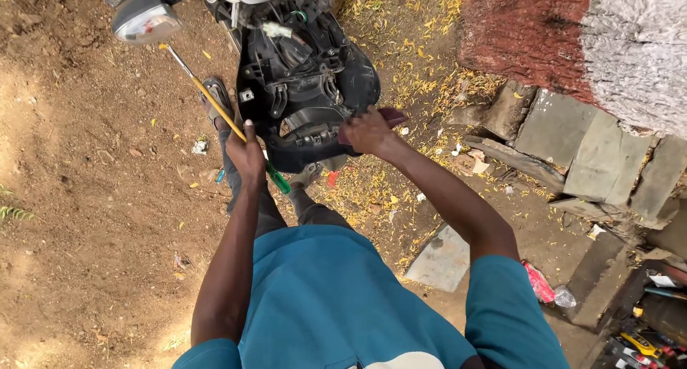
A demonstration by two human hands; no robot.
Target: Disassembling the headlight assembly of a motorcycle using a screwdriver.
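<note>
My left hand (247, 154) grips a long screwdriver (207, 94) with a yellow shaft section and a green handle end, its metal tip pointing up-left toward a turn-signal lamp (143, 22). My right hand (368, 131) holds the lower right edge of a black plastic scooter front panel (304, 83), fingers around a dark maroon piece (392, 116). The panel's inner side faces me, showing ribs, clips and wires. My teal shirt and grey trousers fill the lower middle.
Bare brown dirt lies to the left, scattered with yellow petals near the panel. A painted red and white tree trunk (572, 33) stands top right above grey stone slabs (565, 133). A flat slab (444, 258), a red wrapper (538, 282) and tools (644, 344) lie lower right.
</note>
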